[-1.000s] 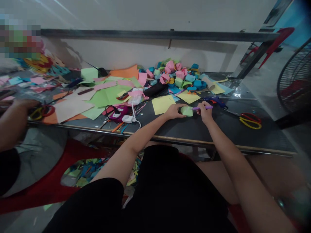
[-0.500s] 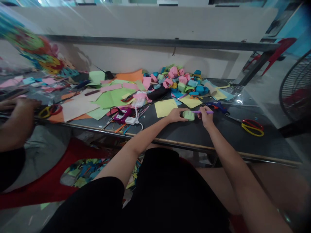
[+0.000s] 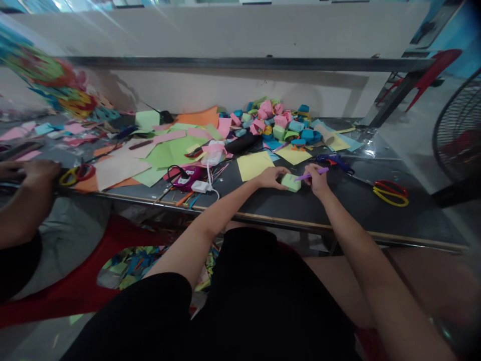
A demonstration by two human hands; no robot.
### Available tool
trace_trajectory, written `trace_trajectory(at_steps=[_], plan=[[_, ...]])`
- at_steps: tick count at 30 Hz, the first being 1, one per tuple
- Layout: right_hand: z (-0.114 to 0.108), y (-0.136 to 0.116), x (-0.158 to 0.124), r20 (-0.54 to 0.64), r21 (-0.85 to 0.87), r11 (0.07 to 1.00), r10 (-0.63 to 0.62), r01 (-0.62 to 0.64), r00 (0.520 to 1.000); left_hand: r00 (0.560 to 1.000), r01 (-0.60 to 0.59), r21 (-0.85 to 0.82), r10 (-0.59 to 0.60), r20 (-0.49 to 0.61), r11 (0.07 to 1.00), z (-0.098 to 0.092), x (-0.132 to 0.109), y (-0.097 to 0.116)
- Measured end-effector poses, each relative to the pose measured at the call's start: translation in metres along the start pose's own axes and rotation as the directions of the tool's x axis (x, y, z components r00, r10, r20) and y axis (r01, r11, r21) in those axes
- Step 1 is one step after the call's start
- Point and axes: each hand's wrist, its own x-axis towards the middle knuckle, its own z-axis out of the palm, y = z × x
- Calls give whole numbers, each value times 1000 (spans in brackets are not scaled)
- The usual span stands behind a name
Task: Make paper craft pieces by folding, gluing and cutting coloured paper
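A small pale green paper box (image 3: 291,183) is gripped at its left side by my left hand (image 3: 272,178), just above the dark tabletop. Faint marks show on its upper face. My right hand (image 3: 317,181) is closed around a purple pen (image 3: 312,174), whose tip points left at the box's upper right edge; I cannot tell whether it touches. Yellow paper sheets (image 3: 255,165) lie just beyond my left hand. Past my right hand rest a blue glue gun (image 3: 334,161) and red-and-yellow scissors (image 3: 391,192).
A heap of small coloured paper boxes (image 3: 278,123) sits at the back of the table (image 3: 361,215). Left of me are a purple power strip (image 3: 187,178) with cables and loose paper sheets (image 3: 169,150). A co-worker's hands (image 3: 33,173) are at far left; a fan (image 3: 458,125) stands right.
The green box has tilted and turned a little in my left hand. The purple pen has swung from nearly level to slanting, its tip lower at the left.
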Motion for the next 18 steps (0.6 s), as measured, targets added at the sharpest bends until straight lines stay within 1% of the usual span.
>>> trace_trajectory(at_steps=[3, 9, 11, 14, 16, 18], plan=[[3, -2, -1, 89, -25, 999, 44, -42, 995, 995, -12, -37, 16, 95, 999, -4, 0, 1], [8, -7, -2, 186, -25, 996, 84, -80, 979, 973, -27, -68, 42, 226, 997, -12, 7, 2], [7, -9, -2, 216, -58, 992, 126, -116, 968, 970, -28, -56, 41, 241, 998, -11, 10, 3], [6, -9, -2, 231, -90, 984, 172, -155, 958, 971, -50, -9, 51, 231, 999, -10, 12, 6], [5, -9, -1, 225, -97, 982, 178, -160, 958, 972, -70, 3, 67, 226, 998, -9, 12, 7], [5, -8, 0, 202, -107, 985, 158, -139, 967, 972, -77, 7, 74, 224, 997, -9, 11, 8]])
